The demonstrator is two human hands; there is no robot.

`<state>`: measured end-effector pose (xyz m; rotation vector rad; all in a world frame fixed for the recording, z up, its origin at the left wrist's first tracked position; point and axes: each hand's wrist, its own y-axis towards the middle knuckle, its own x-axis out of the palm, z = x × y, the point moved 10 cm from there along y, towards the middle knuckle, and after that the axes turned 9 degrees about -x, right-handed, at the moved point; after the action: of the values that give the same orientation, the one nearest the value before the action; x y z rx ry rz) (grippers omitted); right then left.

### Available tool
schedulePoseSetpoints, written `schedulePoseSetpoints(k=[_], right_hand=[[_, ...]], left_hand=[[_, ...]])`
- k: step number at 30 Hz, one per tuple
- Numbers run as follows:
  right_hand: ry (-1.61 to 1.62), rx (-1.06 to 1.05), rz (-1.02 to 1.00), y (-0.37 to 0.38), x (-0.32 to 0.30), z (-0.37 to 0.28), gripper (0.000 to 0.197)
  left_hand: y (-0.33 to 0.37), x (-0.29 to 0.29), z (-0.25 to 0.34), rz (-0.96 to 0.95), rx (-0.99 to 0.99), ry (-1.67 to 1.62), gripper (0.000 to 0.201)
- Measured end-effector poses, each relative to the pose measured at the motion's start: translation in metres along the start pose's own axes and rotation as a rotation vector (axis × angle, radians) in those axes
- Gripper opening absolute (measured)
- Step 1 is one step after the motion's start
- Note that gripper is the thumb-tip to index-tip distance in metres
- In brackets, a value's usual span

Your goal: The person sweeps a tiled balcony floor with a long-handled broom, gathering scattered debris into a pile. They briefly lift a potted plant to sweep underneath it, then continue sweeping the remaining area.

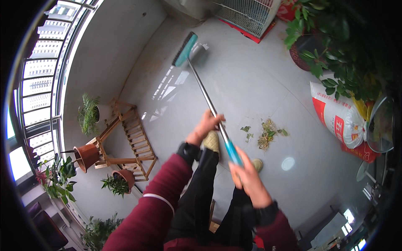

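The broom (205,94) has a long silver shaft, a teal grip and a teal head with dark bristles resting far out on the grey floor (251,83). The left hand (206,126) is closed around the shaft; the right hand (250,178) wraps the grip lower down.

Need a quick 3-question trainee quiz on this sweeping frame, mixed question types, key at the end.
1. True or false: both hands grip the broom handle.
2. Which hand sits higher up the shaft, nearer the brush head? A) left B) right
3. Fill in: the small heap on the floor to the right of the handle is made of plant ____.

Key:
1. True. The left hand and the right hand are both closed on the broom.
2. A. The left hand is on the metal shaft; the right is lower, by the blue grip.
3. Debris: the pile of leaves and stems lies apart from the teal brush head.
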<state>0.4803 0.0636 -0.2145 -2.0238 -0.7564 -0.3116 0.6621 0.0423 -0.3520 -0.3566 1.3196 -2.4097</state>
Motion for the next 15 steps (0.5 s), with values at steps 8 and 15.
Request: schedulePoseSetpoints(k=[8,15], right_hand=[[0.187,0.119,0.220,0.051,0.025,-0.001,0.052],[0.280,0.353,0.511,-0.207,0.002,-0.057,0.040]], left_hand=[[0.025,0.003,0.025,-0.153,-0.112,0.617,0.037],[-0.228,0.062,0.205,-0.699,0.538,0.034,0.014]])
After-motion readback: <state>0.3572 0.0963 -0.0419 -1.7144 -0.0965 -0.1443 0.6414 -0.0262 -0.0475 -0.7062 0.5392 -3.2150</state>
